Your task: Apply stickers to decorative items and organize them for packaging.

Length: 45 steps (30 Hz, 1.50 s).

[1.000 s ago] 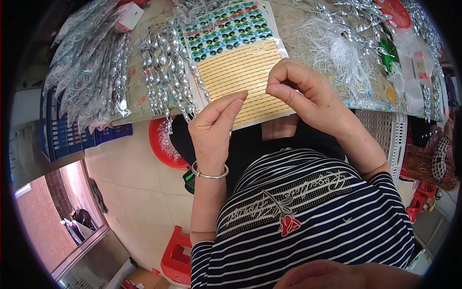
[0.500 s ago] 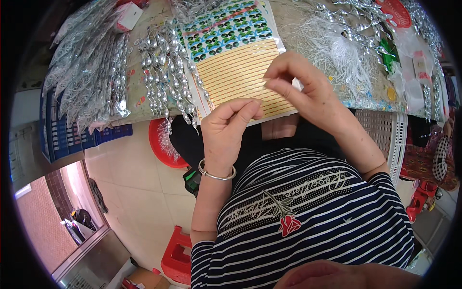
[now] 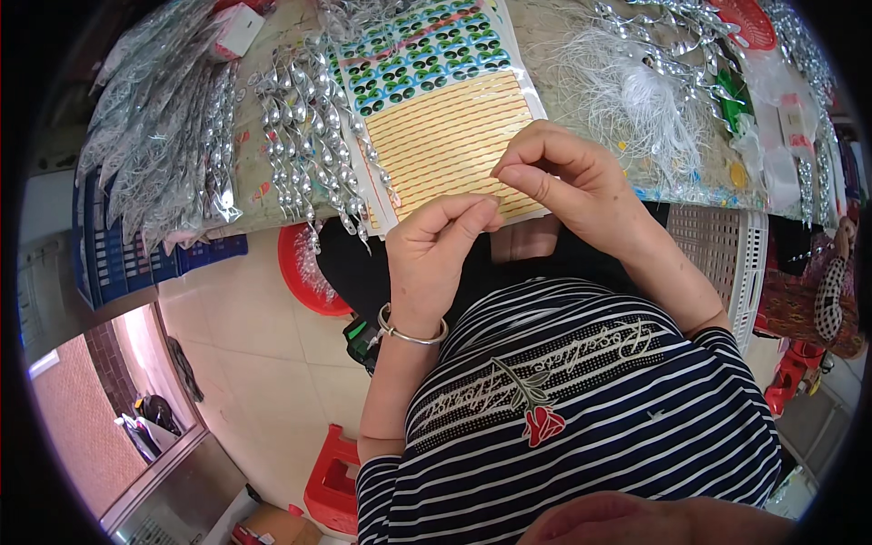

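Observation:
My left hand, with a metal bangle on its wrist, is closed in a pinch at the near edge of a sticker sheet. My right hand pinches thumb to forefinger just above and to the right of it. Whatever lies between the fingertips is too fine to make out. Beneath both hands is the yellow lined sheet. Its far part meets rows of green-and-black eye-shaped stickers. Silver twisted foil strands lie along the sheet's left side.
Bagged silver strands pile up at the far left, over a blue crate. White fringe lies on the right of the table. A red basin and red stool stand below left; a white basket is at right.
My right hand has moved slightly down, and its thumb and forefinger are closer together. My left hand has shifted slightly down and right. Both keep their pinch.

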Each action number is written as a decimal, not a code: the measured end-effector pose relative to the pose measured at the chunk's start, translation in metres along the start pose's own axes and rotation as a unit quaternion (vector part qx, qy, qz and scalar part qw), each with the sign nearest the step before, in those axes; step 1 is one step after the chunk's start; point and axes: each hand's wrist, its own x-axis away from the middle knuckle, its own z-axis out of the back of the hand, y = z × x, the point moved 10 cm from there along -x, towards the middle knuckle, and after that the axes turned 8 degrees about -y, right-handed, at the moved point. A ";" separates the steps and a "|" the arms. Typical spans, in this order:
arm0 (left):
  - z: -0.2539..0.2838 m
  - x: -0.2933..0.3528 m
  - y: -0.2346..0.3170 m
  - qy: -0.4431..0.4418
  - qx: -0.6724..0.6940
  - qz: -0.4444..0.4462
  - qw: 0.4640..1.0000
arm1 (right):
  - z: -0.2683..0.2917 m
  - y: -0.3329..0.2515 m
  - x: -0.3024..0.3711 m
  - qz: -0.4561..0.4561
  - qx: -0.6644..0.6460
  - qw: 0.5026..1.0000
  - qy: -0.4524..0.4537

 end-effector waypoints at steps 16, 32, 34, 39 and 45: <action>-0.006 -0.002 -0.005 -0.048 -0.018 0.047 0.998 | -0.005 -0.019 -0.005 0.066 0.098 0.993 -0.024; 0.011 0.002 -0.007 0.017 0.012 0.042 0.999 | 0.004 -0.040 0.000 0.157 0.303 0.940 0.022; 0.016 0.003 -0.007 0.023 -0.019 0.033 0.999 | 0.007 -0.044 0.003 0.153 0.378 0.912 0.034; 0.020 0.005 -0.012 0.037 -0.029 0.018 0.999 | 0.008 -0.034 0.012 0.104 0.471 0.876 0.023; 0.016 0.006 -0.019 0.051 -0.031 0.021 0.998 | 0.000 0.019 0.016 -0.079 -0.152 0.985 -0.035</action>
